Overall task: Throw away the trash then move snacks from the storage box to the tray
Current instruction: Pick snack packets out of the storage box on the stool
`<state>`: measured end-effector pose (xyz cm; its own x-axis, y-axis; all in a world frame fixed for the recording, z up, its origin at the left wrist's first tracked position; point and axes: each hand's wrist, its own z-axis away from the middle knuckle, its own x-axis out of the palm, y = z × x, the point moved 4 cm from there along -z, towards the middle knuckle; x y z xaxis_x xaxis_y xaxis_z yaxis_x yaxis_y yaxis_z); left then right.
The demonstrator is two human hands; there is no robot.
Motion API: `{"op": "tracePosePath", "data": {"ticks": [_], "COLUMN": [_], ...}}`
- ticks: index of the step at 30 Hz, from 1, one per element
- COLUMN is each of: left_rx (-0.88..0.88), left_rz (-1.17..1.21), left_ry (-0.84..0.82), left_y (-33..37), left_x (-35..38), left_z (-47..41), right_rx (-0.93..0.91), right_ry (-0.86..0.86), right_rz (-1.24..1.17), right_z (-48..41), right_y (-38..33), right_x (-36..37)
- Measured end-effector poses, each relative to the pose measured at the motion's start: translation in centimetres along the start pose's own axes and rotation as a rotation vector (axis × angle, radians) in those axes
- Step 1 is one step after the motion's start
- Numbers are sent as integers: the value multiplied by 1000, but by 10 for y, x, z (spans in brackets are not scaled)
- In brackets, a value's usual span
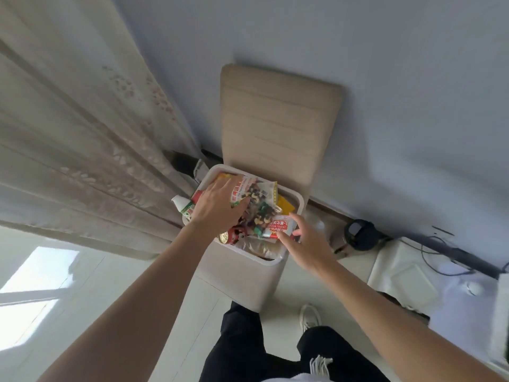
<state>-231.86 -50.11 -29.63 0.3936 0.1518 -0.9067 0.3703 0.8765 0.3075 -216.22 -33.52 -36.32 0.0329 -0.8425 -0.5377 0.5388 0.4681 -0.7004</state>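
Where you reach: a beige rectangular plastic bin (242, 279) on the pale floor, its padded beige lid (278, 119) tipped up against the wall behind it.
Your left hand (217, 208): fingers straight and slightly spread, lying flat on the clear snack packet printed with nuts (256, 197) at the bin's far edge. The palm side is hidden from you, so any hold underneath cannot be told.
Your right hand (308, 244): fingers loose and apart at the bin's right edge, thumb and forefinger on either side of the red-and-white wafer packet (281, 228). They look to touch it; a firm pinch does not show.
Task things: the packets sit heaped at the bin's top, level with its rim.
Near-left corner: a red drinks can (228, 237) on its side, half covered by your left wrist.
Left edge: a white bottle with a green-and-red label (183, 206), poking past the rim, its lower part behind your hand.
Far-right corner: a yellow packet (285, 204), mostly buried.
Near edge: a crumpled clear liner (256, 248).
Hard to make out: a dark round object (358, 234) on the floor right of the bin; print on the packets is blurred.
Cut off: your black trousers (242, 348) at the bottom edge.
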Motion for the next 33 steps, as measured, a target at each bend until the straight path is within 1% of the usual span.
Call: {"op": "tracePosePath", "data": {"ticks": [4,10,14,17,19,22,26,30,33], "left_rx": [57,195,262,278,274,272,227,199,186], "left_rz": [38,43,60,65,111,135,130,267,358], "left_ry": [-96,-223,-304,-343,-373,-393,-355,-356,-384], "left_y": [-27,-63,-77,-84,-87,-89,-89,-93,-96], "left_x": [20,49,81,104,116,132,148,153,153], "left_z": [-42,-98,-124,-139,-148,-156,-162,-165,-169], "right_rx": [104,202,254,320,338,343,316,320,275], "right_ry": [42,196,357,515,578,614,638,680,686], "right_rz": [-58,-89,-97,-95,-96,-122,-151,-142,-116], "right_z": [-22,-60,-82,-93,-100,-114,-130,-135,-135], "right_y": [3,5,11,19,22,23,25,28,31], "right_x": [28,78,106,119,125,131,141,145,145]}}
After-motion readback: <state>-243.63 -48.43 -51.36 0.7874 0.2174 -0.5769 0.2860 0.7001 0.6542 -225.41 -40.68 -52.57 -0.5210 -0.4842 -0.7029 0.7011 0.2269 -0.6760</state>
